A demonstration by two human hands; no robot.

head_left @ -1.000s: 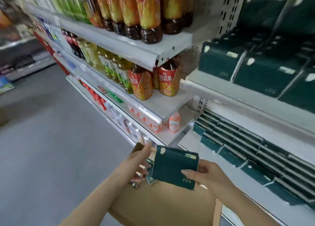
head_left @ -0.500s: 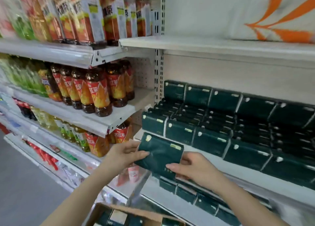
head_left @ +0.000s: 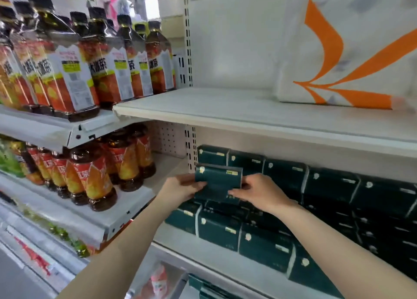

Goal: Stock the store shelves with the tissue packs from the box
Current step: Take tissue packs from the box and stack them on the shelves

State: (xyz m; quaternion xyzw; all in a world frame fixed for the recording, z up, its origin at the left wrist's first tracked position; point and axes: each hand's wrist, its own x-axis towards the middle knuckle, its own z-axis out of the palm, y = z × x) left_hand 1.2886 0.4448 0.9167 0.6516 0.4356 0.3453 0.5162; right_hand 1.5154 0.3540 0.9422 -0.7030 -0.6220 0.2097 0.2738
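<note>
A dark green tissue pack (head_left: pixel 217 181) is held upright between both hands, just above the stocked packs at the left end of the middle shelf (head_left: pixel 203 251). My left hand (head_left: pixel 181 187) grips its left edge, thumb across the front. My right hand (head_left: pixel 257 191) grips its lower right corner. Several matching green tissue packs (head_left: pixel 327 208) fill the shelf in rows, stacked two high, running to the right. The box is out of view.
A white shelf (head_left: pixel 225 111) above carries a large white and orange package (head_left: pixel 347 50) at the right. To the left, shelves hold bottled tea drinks (head_left: pixel 90 177). A perforated white upright (head_left: pixel 188 50) divides the two bays. More green packs show on a lower shelf (head_left: pixel 203 287).
Both hands carried the pack up from the cardboard box to the middle shelf and deeper in, over the stocked rows. My view lifted with it, so the box has dropped out of sight.
</note>
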